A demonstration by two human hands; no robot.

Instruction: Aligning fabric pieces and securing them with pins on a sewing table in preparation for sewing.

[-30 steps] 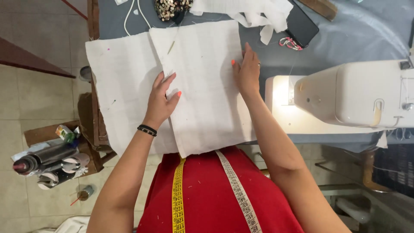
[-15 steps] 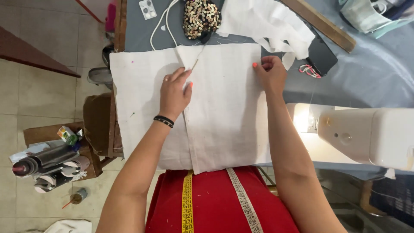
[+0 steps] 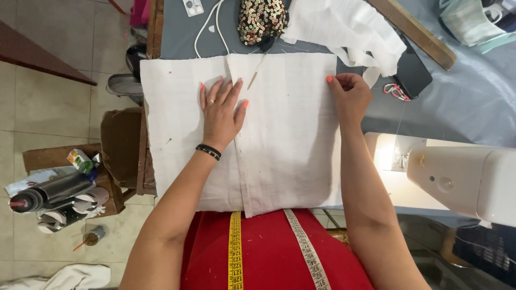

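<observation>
Off-white woven cloth panel (image 3: pixel 285 134), light, limp | my left hand (image 3: pixel 221 114) splayed flat on it | my right hand (image 3: pixel 350 96) pinches its far corner

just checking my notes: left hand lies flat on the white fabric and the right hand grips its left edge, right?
Not quite. In the head view the left hand lies flat on the white fabric, but the right hand grips its right edge, near the far corner, not the left edge.
</observation>
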